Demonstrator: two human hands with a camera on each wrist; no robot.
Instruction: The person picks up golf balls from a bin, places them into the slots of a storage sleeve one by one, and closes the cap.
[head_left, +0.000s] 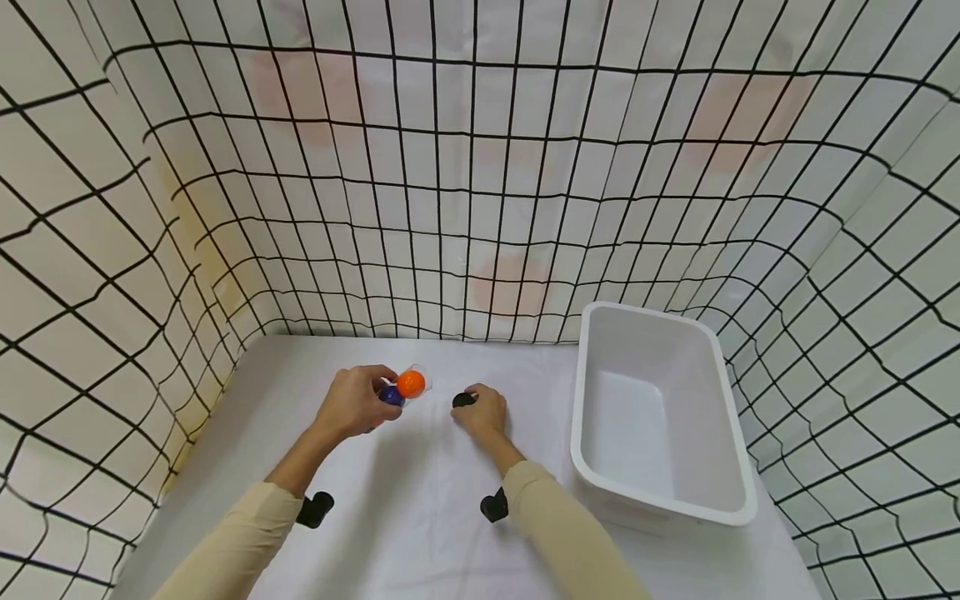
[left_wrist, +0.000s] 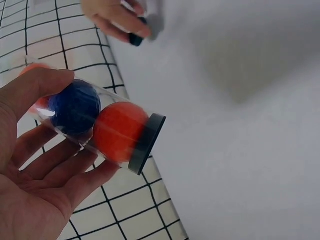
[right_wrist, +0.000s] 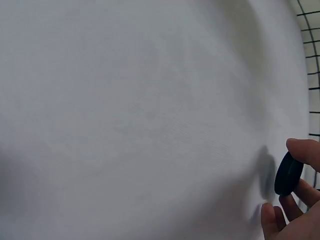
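Two hands work above a white table. Curled fingers of the left hand hold a clear tube that contains a blue ball and an orange ball, with a dark cap on its near end. The right hand, just beside it, pinches a second dark cap between thumb and fingertips, close above the cloth. Well to the right stands a white bin, against a grid-patterned backdrop.

The head view looks forward and down from well above the white table, taking in both hands. Each wrist view sits close over its own hand, sharing that tabletop.
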